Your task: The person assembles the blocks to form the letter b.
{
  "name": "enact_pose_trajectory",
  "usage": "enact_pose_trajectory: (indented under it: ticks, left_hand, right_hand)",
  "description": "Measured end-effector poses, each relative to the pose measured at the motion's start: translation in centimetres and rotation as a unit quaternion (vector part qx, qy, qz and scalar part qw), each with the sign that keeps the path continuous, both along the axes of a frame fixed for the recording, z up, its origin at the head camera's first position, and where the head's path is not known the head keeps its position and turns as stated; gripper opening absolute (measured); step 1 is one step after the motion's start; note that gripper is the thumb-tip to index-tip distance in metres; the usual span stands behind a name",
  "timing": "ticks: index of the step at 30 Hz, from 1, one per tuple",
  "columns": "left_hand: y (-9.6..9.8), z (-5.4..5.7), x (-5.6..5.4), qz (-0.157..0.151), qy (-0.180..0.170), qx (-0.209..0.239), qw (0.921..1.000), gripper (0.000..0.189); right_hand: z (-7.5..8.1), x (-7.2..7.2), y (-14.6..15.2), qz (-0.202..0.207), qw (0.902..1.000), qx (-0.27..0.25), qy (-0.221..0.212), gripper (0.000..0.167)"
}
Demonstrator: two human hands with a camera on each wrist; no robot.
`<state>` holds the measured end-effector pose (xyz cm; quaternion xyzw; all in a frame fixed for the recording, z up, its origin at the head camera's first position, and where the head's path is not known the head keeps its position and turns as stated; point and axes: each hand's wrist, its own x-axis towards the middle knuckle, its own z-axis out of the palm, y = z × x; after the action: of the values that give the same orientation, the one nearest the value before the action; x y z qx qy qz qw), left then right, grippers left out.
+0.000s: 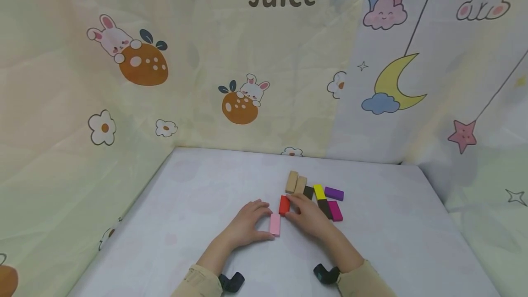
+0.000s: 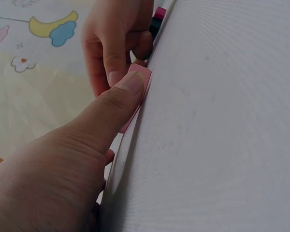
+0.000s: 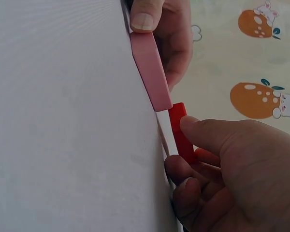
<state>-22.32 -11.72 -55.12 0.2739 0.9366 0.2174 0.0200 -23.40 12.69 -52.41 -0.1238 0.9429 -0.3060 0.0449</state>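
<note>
In the head view, a pink block (image 1: pixel 274 225) lies on the white table, and my left hand (image 1: pixel 244 226) pinches it lengthwise, thumb at the near end and fingers at the far end. The left wrist view has the thumb (image 2: pixel 130 83) pressed on the end of that block. Just beyond it and slightly right is a red block (image 1: pixel 283 206). My right hand (image 1: pixel 312 217) holds this one from the right, its thumb (image 3: pixel 203 130) on the red surface in the right wrist view. The pink and red blocks sit close together, nearly corner to corner.
Behind the right hand are two plain wooden blocks (image 1: pixel 291 181) and a partly covered black block (image 1: pixel 308 192). Yellow (image 1: pixel 319 191), purple (image 1: pixel 334 193), magenta (image 1: pixel 335 211) and another black block (image 1: pixel 324 209) lie to its right. A printed cloth (image 1: pixel 198 58) hangs behind the table.
</note>
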Motion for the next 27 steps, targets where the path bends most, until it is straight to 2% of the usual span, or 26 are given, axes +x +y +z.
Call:
enact_pose_trajectory:
  ticks: [12,27]
  left_hand:
    - [-0.1,-0.2,-0.2,0.005,-0.012,0.004,0.9999,0.066]
    - [-0.2,0.3,-0.1,0.019,-0.043,0.019,0.9987,0.066]
  right_hand:
    - [-0.4,-0.9,-1.6,0.018,0.9998,-0.012,-0.001,0.057]
    - [-0.5,-0.4,-2.0,0.019,0.9996,0.023,0.001,0.055]
